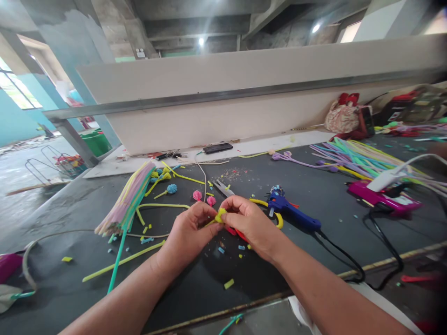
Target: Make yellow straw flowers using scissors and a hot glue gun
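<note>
Both hands meet mid-counter. Left hand: thumb and index finger pinching a small yellow piece; right hand pinching the same piece from the other side. Piece held just above the dark counter.

Edges: near rim runs in front, rising toward the right, passing under the right forearm. Pale upright panel bounds the far side.

Room: widest open stretch lies between the forearms and the near rim, one yellow-green scrap on it. Tighter beyond the hands: pliers and two pink balls just past the fingers. To the right, blue glue gun, its black cord trailing over the near rim. To the left, standing stem bundle, a green stem slanting from it toward the left forearm.

Hard to see: yellow piece mostly covered by fingertips, its shape unclear. Red item partly under the right hand; cannot identify. Magenta object cut off at left. Right margin dark and blurred.
</note>
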Tool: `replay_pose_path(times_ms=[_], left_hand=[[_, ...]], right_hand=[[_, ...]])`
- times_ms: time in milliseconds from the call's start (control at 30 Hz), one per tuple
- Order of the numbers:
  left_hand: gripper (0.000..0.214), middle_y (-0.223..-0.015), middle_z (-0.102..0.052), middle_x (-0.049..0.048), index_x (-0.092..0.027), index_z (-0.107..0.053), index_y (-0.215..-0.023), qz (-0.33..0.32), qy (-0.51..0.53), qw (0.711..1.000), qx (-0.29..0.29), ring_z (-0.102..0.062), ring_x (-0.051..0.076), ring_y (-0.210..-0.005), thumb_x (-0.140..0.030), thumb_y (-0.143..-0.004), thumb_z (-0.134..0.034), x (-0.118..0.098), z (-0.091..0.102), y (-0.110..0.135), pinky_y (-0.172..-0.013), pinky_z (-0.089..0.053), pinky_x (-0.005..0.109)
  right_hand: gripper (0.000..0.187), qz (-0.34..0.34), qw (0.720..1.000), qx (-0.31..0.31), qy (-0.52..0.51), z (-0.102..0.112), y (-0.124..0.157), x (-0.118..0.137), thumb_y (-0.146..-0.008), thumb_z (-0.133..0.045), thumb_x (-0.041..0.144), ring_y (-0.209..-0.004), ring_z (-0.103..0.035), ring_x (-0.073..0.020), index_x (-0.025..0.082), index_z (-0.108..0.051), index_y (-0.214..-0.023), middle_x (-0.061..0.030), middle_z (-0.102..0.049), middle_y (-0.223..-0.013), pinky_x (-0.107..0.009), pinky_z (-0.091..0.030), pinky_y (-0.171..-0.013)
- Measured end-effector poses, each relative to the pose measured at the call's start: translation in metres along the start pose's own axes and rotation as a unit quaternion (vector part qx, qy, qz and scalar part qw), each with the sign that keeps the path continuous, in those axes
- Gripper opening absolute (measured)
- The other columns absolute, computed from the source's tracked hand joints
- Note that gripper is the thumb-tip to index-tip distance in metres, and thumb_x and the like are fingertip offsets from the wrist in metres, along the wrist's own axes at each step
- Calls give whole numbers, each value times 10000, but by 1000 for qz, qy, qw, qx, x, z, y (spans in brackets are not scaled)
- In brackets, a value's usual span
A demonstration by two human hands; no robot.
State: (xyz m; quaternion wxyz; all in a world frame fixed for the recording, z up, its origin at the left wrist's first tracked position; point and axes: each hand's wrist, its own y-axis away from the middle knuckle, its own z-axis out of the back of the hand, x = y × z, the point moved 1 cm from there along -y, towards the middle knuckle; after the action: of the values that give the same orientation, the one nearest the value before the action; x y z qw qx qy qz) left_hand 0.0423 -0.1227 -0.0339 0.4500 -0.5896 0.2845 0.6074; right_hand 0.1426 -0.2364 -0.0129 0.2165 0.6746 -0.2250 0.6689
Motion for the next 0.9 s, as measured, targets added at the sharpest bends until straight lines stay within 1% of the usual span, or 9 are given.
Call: replay_pose_path(times_ms=[100, 200, 267, 333, 467, 533, 633, 733, 900], left_hand=[[156, -741, -649, 20, -150, -577, -792, 1, 2, 1000, 1, -587, 134, -695, -246, -716, -674, -2, 0, 2, -650, -443, 242], [92, -684, -647, 20, -140, -615, -749, 0, -26, 1000, 1, -580, 124, -649, -224, -734, -650, -7, 1, 3, -634, -443, 234], [73, -630, -629, 8, -138, -633, -712, -2, -50, 999, 1, -553, 103, -590, -205, -742, -637, -10, 3, 4, -589, -431, 213], [96, -587, -607, -2, -138, -639, -682, 0, -56, 998, 5, -517, 85, -528, -205, -750, -626, -12, 4, 4, -531, -412, 197], [115, -547, -585, -9, -131, -620, -660, 31, -11, 999, 8, -493, 78, -465, -218, -732, -640, -12, 3, 3, -464, -408, 193], [105, -543, -582, -15, -130, -611, -681, 45, 18, 999, 1, -501, 81, -462, -217, -708, -662, -11, 2, 2, -458, -421, 194], [131, -583, -602, -13, -128, -612, -739, 48, 46, 998, 6, -525, 86, -497, -220, -684, -688, -9, 0, 1, -485, -446, 199], [139, -574, -598, -17, -125, -613, -741, 51, 43, 998, 3, -530, 85, -498, -227, -685, -688, -9, 0, 1, -498, -455, 203], [84, -564, -599, -12, -125, -630, -713, 54, 23, 998, -1, -540, 95, -504, -207, -712, -645, -11, 0, 2, -509, -468, 216]], right_hand=[[81, -7, 999, 6, -31, -2, 1, -1, -684, -606, 202, -569, -490, -82, 183, -547, -735, 52, -517, -636, -220, -382, -565], [94, -16, 998, 14, -52, -3, 1, -1, -681, -610, 201, -557, -510, -81, 177, -541, -740, 51, -528, -639, -226, -403, -567], [92, -19, 998, 14, -57, -4, 2, -2, -679, -602, 191, -519, -500, -72, 174, -532, -735, 57, -521, -617, -214, -392, -528], [85, -15, 998, 11, -53, -6, 2, -2, -676, -593, 177, -491, -486, -64, 171, -524, -726, 63, -511, -592, -204, -378, -497], [80, -8, 999, 15, -42, -7, 2, 0, -680, -588, 169, -497, -496, -67, 170, -520, -722, 61, -510, -591, -209, -401, -512], [87, -12, 999, 17, -34, -6, 1, 0, -682, -589, 174, -503, -500, -69, 174, -523, -737, 63, -513, -594, -211, -410, -521], [103, -10, 1000, 6, 1, -5, 1, 1, -665, -590, 166, -508, -508, -75, 182, -524, -742, 61, -526, -603, -213, -415, -519], [113, -6, 999, -6, 37, -4, 0, 1, -647, -579, 150, -497, -508, -77, 188, -515, -732, 62, -521, -592, -206, -405, -494], [119, 6, 997, -15, 77, -5, -2, -3, -639, -561, 135, -491, -508, -79, 192, -505, -727, 65, -513, -568, -198, -392, -475]])
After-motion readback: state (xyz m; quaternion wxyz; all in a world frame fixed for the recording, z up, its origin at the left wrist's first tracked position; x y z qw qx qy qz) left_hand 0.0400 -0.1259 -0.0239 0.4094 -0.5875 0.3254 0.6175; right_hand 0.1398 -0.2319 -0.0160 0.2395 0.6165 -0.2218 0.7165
